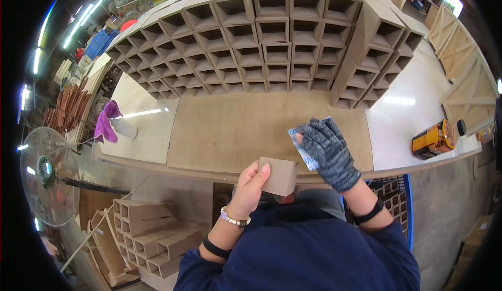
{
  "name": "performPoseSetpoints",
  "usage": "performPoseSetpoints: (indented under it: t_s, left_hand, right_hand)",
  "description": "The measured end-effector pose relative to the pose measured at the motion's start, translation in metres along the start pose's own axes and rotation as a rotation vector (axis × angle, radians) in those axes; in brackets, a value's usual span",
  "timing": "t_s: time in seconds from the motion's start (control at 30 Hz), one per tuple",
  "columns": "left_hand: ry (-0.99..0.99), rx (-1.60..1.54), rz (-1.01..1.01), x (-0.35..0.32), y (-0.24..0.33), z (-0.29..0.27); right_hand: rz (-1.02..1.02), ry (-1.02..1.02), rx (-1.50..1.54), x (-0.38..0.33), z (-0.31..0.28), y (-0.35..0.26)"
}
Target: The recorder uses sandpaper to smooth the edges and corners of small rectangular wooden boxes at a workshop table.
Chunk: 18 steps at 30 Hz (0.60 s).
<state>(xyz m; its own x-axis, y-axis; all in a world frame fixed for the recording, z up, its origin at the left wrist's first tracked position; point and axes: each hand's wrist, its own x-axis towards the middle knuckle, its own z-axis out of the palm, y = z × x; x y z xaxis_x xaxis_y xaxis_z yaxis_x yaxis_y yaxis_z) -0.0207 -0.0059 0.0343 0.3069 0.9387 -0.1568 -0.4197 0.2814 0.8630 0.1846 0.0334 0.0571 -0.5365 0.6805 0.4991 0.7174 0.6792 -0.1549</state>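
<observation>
My left hand [251, 185], bare and with a beaded bracelet at the wrist, is closed on a small brown box [278, 176] at the table's front edge, thumb pressed on its flat face. In a grey knitted glove, my right hand [327, 149] is closed over a thin blue-and-white patterned sheet [307, 155]. The sheet's edges stick out past the gloved fingers, and I cannot tell whether it is paper, cloth or an abrasive. A gap separates the sheet from the box. Beyond both hands, similar open-fronted brown boxes [272, 31] stand stacked in rows.
The worktable [230, 129] has a brown board between white surfaces. At the left are a white container [125, 128], a purple cloth [107, 121] and a fan [48, 172]. A large jar [435, 139] lies at the right. More boxes [151, 228] sit low at the left; a blue crate [408, 207] is below.
</observation>
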Motion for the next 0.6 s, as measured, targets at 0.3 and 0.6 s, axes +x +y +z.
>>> performPoseSetpoints:
  t_s: [0.3, 0.6]
  left_hand:
    - [-0.007, -0.087, 0.041, -0.004, 0.005, 0.010]
    - [0.147, 0.699, 0.685, 0.017, -0.035, 0.013]
  right_hand:
    - [0.264, 0.020, -0.030, -0.010, 0.015, 0.026]
    - [-0.090, -0.053, 0.090, 0.014, 0.002, -0.040]
